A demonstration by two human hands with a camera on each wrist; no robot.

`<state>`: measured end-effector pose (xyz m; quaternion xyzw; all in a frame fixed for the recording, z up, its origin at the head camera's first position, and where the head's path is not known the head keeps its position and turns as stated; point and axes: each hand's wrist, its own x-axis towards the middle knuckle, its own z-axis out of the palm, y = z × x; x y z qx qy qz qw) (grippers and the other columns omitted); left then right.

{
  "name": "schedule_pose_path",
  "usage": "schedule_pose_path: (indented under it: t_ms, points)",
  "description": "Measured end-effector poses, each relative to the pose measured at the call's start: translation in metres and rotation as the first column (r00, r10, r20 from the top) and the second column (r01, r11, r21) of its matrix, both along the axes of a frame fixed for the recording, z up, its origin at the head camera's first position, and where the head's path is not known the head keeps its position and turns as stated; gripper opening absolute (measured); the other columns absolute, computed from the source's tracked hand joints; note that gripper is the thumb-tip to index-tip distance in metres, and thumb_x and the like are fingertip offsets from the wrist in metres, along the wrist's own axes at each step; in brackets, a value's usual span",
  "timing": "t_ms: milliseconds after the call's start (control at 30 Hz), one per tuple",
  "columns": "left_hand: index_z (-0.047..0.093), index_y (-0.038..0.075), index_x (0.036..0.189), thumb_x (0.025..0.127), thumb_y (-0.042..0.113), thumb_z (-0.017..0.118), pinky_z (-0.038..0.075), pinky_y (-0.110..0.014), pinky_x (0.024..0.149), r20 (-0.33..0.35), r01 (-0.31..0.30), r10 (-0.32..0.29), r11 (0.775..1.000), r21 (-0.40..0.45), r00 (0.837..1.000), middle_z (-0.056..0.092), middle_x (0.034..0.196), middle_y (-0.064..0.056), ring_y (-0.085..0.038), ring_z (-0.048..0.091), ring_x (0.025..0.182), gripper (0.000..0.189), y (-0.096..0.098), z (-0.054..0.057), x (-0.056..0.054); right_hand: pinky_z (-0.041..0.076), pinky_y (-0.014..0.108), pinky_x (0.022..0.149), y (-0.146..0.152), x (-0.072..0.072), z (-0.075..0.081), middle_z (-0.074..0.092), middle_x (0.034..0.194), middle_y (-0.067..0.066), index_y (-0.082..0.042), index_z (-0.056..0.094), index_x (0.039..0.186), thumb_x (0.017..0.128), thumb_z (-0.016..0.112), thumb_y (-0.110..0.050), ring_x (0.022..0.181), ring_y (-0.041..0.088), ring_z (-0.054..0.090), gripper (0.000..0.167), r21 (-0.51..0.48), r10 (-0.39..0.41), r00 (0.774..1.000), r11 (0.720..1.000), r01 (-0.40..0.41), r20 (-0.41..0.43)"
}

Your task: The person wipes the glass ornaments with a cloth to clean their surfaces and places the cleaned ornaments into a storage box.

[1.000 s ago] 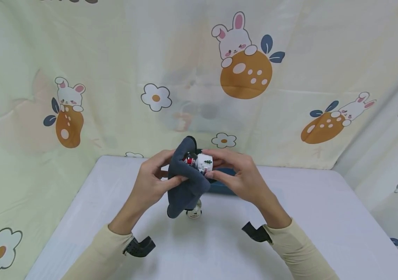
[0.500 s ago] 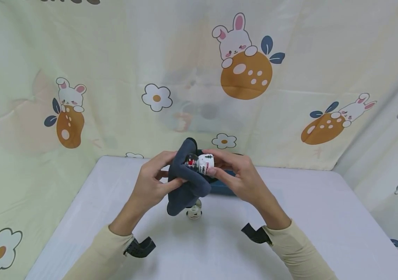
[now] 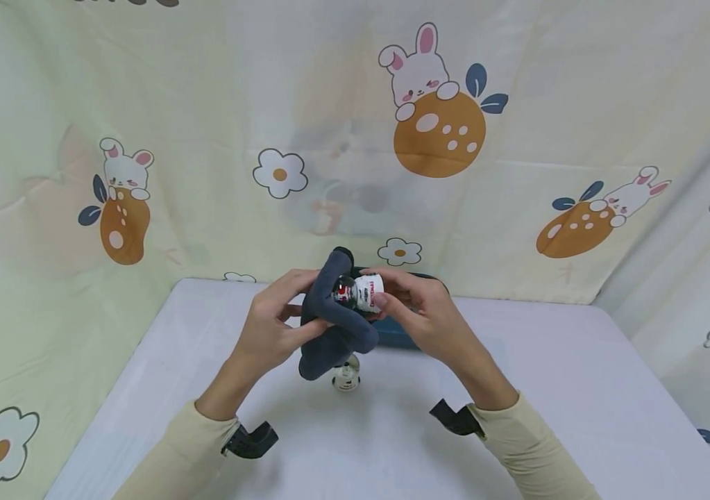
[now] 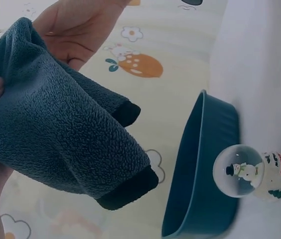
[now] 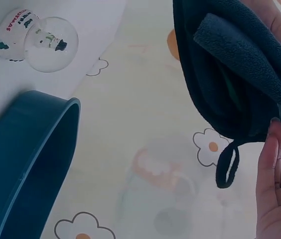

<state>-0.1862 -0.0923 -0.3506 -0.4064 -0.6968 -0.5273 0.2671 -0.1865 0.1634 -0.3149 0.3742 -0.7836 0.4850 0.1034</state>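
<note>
In the head view my left hand holds a dark blue-grey towel, its thumb on the near side. The towel is folded around the dome end of a small snow globe, raised above the table and tilted onto its side. My right hand pinches the globe's white base, where red lettering shows. Most of the dome is hidden in the cloth. In the left wrist view the towel hangs in folds with dark-edged corners. A dark hanging loop shows on it in the right wrist view.
A second snow globe, with a snowman inside, stands upright on the white table, below the towel in the head view. Behind it is a dark teal bin. A patterned curtain hangs behind the table.
The held globe's base has turned between my right fingers: a green tree faced the camera before, red lettering faces it now. The towel's lower corner has risen slightly. Both hands stay nearly in place.
</note>
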Motion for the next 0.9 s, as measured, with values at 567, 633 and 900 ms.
schedule_pose_path:
  t_ms: [567,633,900]
  points:
    - [0.062,0.005,0.135,0.082,-0.005,0.081,0.064,-0.032,0.071,0.169,-0.02,0.015,0.999,0.028,0.985,0.068,0.121,-0.009,-0.02,0.069,0.097,0.057,0.0003,-0.0003,-0.0002,0.06,0.028,0.086,-0.001,-0.0047,-0.0005,0.066,0.125,0.012,-0.001,0.057,0.141,0.088,0.073,0.007,0.096,0.019,0.071,0.056,-0.017,0.058,0.989,0.998,-0.061,-0.133]
    - [0.062,0.006,0.135,0.083,-0.004,0.081,0.064,-0.032,0.071,0.189,-0.029,0.023,0.999,0.029,0.982,0.068,0.121,-0.008,-0.02,0.069,0.097,0.057,0.0007,0.0,0.0002,0.06,0.029,0.087,-0.0008,-0.0053,-0.001,0.065,0.127,0.013,0.0,0.057,0.141,0.087,0.074,0.008,0.097,0.021,0.071,0.058,-0.017,0.062,0.986,0.998,-0.066,-0.156]
    - [0.062,0.009,0.137,0.085,-0.002,0.08,0.064,-0.034,0.073,0.262,0.0,-0.013,0.999,0.049,0.965,0.068,0.123,-0.008,-0.021,0.07,0.103,0.056,0.002,0.0008,0.0004,0.06,0.038,0.091,-0.0002,-0.0074,-0.0029,0.065,0.127,0.016,0.001,0.06,0.137,0.08,0.078,0.011,0.111,0.024,0.067,0.06,-0.011,0.058,0.961,0.998,-0.064,-0.271]
